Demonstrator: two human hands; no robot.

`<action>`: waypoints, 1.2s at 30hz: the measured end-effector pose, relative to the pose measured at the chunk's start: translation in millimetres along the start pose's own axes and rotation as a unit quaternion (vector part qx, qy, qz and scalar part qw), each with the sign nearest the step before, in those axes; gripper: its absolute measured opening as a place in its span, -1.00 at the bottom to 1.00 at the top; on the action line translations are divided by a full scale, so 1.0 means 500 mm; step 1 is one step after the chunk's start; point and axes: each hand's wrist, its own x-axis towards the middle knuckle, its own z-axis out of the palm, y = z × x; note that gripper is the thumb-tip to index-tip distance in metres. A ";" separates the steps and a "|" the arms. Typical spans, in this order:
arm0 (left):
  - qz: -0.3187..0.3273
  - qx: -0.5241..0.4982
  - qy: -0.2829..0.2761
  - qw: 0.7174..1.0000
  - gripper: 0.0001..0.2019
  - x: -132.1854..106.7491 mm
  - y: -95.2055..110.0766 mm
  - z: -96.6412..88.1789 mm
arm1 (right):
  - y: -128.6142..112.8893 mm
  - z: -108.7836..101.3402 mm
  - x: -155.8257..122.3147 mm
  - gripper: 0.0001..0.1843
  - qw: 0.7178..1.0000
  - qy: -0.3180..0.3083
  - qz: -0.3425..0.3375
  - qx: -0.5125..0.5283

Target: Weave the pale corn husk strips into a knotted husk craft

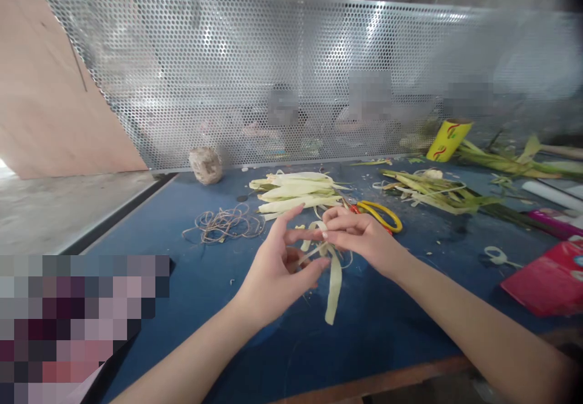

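Note:
In front of me, pale corn husk strips [334,288] hang between my two hands, one broad strip dangling below them and thinner ends curling out. My left hand [285,264] is bent around the strips from the left, its index finger raised and its thumb beneath. From the right, my right hand [359,237] pinches the upper part of the strips, its fingertips meeting the left fingers. Just beyond lie a stack of pale green corn husks [296,191] and scissors with yellow handles [380,214], partly covered by my right hand.
A tangle of thin twine [223,225] lies left on the blue table [191,319]. Behind are a rough pale block [206,165] and a perforated metal screen [250,45], with people beyond. Rightward are husk scraps [437,191], a yellow roll [449,141] and a red packet [544,279].

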 end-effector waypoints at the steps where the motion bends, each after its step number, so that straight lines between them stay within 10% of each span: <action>1: 0.011 -0.011 0.013 1.000 -0.32 0.001 -0.002 0.002 | 0.000 -0.001 0.000 -0.91 1.000 0.001 -0.001 0.008; 18: -0.010 -0.066 0.030 0.997 -0.25 0.015 -0.012 0.009 | 0.001 0.008 -0.003 -0.88 0.992 -0.068 0.020 0.100; 36: -0.051 -0.069 0.013 0.996 -0.25 0.022 -0.008 0.003 | -0.007 0.005 0.000 -0.77 0.996 -0.072 0.004 -0.048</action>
